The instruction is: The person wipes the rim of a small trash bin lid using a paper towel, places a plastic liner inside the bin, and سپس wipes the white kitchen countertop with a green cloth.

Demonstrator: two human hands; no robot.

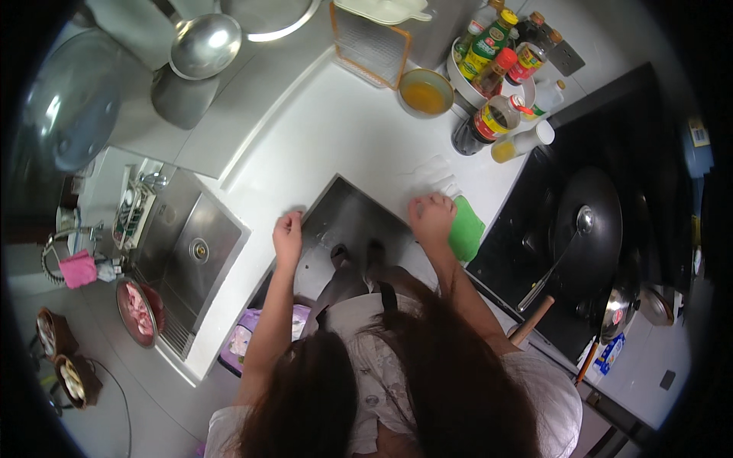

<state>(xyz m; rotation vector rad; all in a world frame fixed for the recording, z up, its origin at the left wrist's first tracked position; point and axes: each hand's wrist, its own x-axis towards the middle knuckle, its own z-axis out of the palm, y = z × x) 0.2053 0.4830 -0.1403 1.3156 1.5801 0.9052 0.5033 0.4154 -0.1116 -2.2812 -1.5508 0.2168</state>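
My left hand (288, 237) is at the front edge of the white countertop (320, 126), its fingers curled together with nothing visible in them. On the other side of the dark recess below the counter edge, my right hand (433, 217) is low over the countertop with its fingers bent. A green cloth (467, 229) lies flat against the right side of this hand, partly hidden by it. Whether the fingers grip anything is hidden. Wet-looking streaks (438, 172) mark the counter just beyond the right hand.
A bowl of yellowish liquid (425, 94) stands near a soy sauce bottle (487, 125) and a round tray (455, 71) of condiment bottles. To the right, a black wok (590, 246) with a ladle (584, 220) sits on the stove. Left are the steel sink (220, 232) and a bowl of raw meat (137, 312).
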